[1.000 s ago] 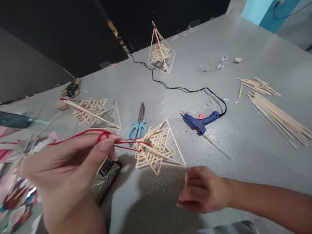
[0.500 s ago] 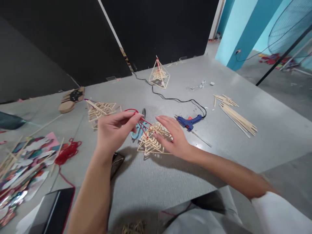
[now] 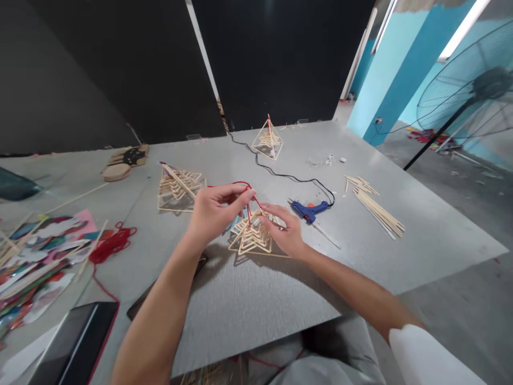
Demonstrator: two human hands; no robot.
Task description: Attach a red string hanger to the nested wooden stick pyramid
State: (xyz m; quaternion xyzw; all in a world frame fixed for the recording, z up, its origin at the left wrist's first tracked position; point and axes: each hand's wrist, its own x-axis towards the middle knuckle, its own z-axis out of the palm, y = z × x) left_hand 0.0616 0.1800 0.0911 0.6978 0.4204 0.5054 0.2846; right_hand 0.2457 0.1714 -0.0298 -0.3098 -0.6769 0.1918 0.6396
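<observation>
My left hand (image 3: 218, 211) is closed in a pinch on red yarn (image 3: 255, 199), above and left of a wooden stick frame (image 3: 252, 245). The frame is a small pyramid of stacked, shrinking layers, and strands of the yarn drop to its top. At the frame's right side, my right hand (image 3: 285, 230) has thumb and forefinger drawn together around a yarn strand by the peak. Light blue scissors (image 3: 236, 220) lie behind the frame, mostly covered by my left hand and the frame.
A blue glue gun (image 3: 308, 210) rests to the right, its black cord (image 3: 280, 174) trailing back. Further right are loose sticks (image 3: 379, 213). Two similar frames stand behind, one left (image 3: 178, 187), one farther back (image 3: 268, 140). Left lie a yarn tangle (image 3: 112, 245) and a black box-like object (image 3: 76, 342).
The view has shifted, showing more of the table's front edge. My right hand's spread fingers have drawn together at the yarn near the peak. The left hand keeps its pinch, now nearer the right.
</observation>
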